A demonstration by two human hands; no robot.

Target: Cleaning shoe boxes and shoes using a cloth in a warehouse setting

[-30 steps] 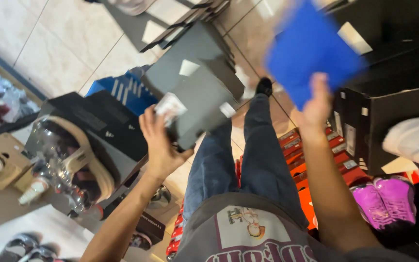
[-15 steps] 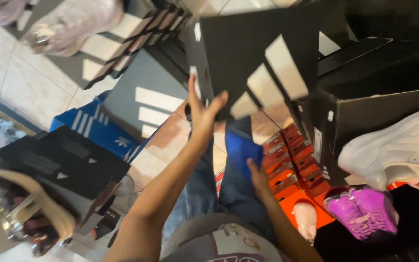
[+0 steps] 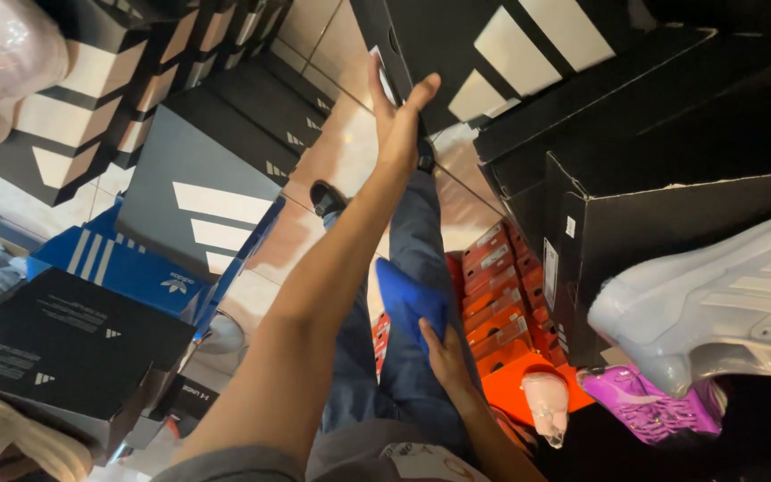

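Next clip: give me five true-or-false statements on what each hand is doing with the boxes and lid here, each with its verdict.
1. The left hand touches the black shoe box with white stripes. True.
2. The right hand holds a red lid. False: it holds a flat blue cardboard lid.
3. The blue lid lies against the person's jeans-clad leg. True.
4. The white sneaker sits in the left hand. False: it is at the right edge, apart from both hands.
5. Orange shoe boxes are stacked beside the right hand. True.
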